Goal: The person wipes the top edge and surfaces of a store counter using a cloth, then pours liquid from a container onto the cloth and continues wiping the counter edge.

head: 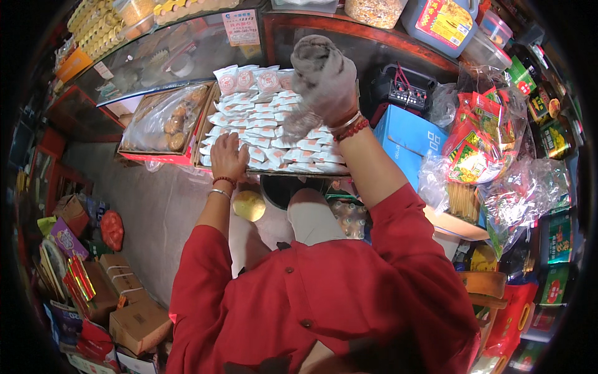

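Note:
An open cardboard box [299,173] in front of me holds rows of small white wrapped packets [261,132] with reddish print. My left hand [229,156] rests at the box's front left, fingertips on the packets. Raised over the right part of the box, my right hand [345,105] grips a grey, dark-stained cloth [320,58]. The cloth bunches above the hand, and a blurred lower part hangs over the packets, hiding some of them.
Left of the packets, a second box [161,156] holds round baked goods under plastic. A glass-fronted cabinet [187,51] stands behind. To the right are a blue box [409,135], a black device [404,89] and red snack bags [481,135]. Cartons [140,322] crowd the lower left.

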A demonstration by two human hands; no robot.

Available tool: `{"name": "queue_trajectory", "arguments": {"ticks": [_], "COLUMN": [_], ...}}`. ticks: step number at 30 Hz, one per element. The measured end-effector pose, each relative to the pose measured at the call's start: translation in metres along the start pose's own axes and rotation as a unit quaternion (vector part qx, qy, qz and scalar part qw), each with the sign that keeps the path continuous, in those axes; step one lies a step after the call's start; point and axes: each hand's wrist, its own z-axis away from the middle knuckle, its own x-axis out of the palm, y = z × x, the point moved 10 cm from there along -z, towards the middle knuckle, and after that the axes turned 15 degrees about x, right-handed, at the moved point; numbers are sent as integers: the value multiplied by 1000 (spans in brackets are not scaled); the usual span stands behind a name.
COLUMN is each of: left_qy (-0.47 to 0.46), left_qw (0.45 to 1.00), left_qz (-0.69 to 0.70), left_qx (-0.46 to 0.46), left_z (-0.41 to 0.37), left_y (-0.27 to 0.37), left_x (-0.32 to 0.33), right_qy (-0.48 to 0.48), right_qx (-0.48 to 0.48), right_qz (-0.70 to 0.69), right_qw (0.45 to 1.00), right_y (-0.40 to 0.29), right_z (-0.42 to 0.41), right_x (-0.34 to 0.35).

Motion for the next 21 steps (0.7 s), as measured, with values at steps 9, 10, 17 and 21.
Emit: {"name": "queue_trajectory", "arguments": {"ticks": [9, 10, 17, 21], "left_qy": [-20, -36, -125, -100], "left_qw": [1000, 999, 981, 915], "left_qz": [2, 19, 138, 391], "left_qx": [-13, -7, 53, -9], "left_z": [2, 5, 6, 4], "left_y": [2, 3, 14, 14], "left_x": [3, 3, 0, -31], "right_qy": [-81, -98, -240, -226], "right_qx": [-18, 20, 436, 565], "right_qz": [125, 139, -321, -480], "right_qw": [989, 985, 806, 632], "right_y": [20, 33, 139, 155], "right_z": [15, 17, 93, 108], "right_x": [69, 80, 157, 195]}}
